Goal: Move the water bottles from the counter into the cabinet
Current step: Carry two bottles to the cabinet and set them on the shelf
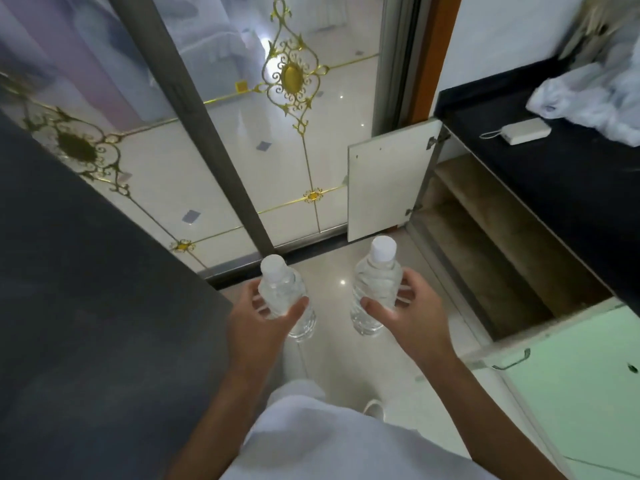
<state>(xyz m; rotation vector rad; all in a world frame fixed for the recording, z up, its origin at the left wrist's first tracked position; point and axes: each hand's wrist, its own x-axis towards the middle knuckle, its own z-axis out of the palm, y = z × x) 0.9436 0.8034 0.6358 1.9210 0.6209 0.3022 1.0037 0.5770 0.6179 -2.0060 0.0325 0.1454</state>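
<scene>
No text, label, brand, number or sign can be read anywhere in this view. The two water bottles, one [285, 296] on the left and one [375, 289] on the right, show clear plastic and plain white caps with no readable label. The small white box [526, 130] on the far black counter [571, 188] bears no legible marking. The open cabinet door [389, 181] is blank white. The glass panels [294, 133] on the far side carry only gold ornament, not lettering. The crumpled plastic bags [588, 98] at far right show a faint bluish mark, too blurred to read.
</scene>
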